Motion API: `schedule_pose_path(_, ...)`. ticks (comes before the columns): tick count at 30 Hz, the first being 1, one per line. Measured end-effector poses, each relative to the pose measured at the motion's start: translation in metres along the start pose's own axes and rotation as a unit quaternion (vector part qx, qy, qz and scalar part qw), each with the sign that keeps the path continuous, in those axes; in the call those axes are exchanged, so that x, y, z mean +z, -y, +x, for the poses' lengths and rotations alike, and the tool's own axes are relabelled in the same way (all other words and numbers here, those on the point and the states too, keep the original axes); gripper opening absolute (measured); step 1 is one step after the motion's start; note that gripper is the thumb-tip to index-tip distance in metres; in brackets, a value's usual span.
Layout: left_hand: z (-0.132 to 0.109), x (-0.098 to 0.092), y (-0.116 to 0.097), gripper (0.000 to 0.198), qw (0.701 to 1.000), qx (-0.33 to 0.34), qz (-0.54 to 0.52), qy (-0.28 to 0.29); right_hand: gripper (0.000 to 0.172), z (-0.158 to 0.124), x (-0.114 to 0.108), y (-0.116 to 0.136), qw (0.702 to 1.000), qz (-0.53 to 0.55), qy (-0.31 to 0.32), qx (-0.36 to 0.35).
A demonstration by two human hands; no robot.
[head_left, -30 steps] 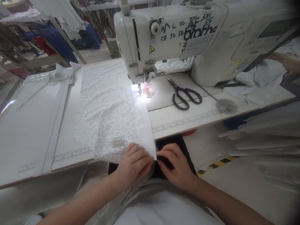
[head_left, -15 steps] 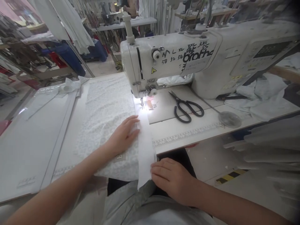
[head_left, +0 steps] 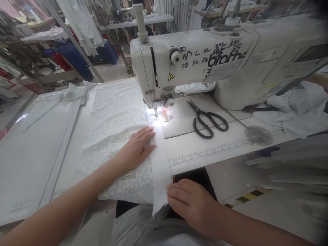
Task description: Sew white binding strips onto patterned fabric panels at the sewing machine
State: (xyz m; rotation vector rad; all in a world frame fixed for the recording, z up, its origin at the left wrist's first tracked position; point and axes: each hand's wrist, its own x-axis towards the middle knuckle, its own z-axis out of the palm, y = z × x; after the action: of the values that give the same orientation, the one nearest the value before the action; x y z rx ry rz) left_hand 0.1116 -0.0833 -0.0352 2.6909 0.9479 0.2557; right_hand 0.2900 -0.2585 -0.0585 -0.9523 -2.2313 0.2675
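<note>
A pale, grey-patterned fabric panel (head_left: 112, 136) lies on the sewing table, with a plain white fabric strip (head_left: 161, 171) along its right edge. The strip's far end runs under the lit presser foot (head_left: 156, 113) of a white sewing machine (head_left: 194, 68). My left hand (head_left: 137, 147) rests flat on the panel, fingers pointing at the needle area and touching the strip's left edge. Nearer my body, my right hand (head_left: 189, 201) pinches the strip's right edge close to its loose end. Its thumb is hidden.
Black-handled scissors (head_left: 208, 119) lie open right of the needle. A printed ruler scale (head_left: 210, 150) runs along the table's front edge. Crumpled white cloth (head_left: 297, 109) is at the right, beside a round clear disc on a rod (head_left: 258, 135). White sheets (head_left: 38, 147) cover the left side.
The view has shifted slightly, so the machine and scissors appear larger and farther right. Both hands keep nearly the same places on the fabric.
</note>
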Motion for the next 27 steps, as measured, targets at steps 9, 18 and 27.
schedule_pose_path(9,-0.004,0.0,0.0,0.04,0.999,0.028,-0.022,-0.012,0.019,0.014,-0.004,0.003,1.0,-0.003,0.009,-0.03)
schedule_pose_path(18,-0.003,0.0,0.002,0.038,0.999,0.031,-0.014,0.016,0.018,0.011,0.0,0.0,1.0,0.018,-0.008,0.005)
schedule_pose_path(27,-0.005,-0.003,-0.001,0.039,0.999,0.033,-0.015,0.021,0.023,0.011,0.0,-0.001,0.996,0.053,-0.055,0.037)
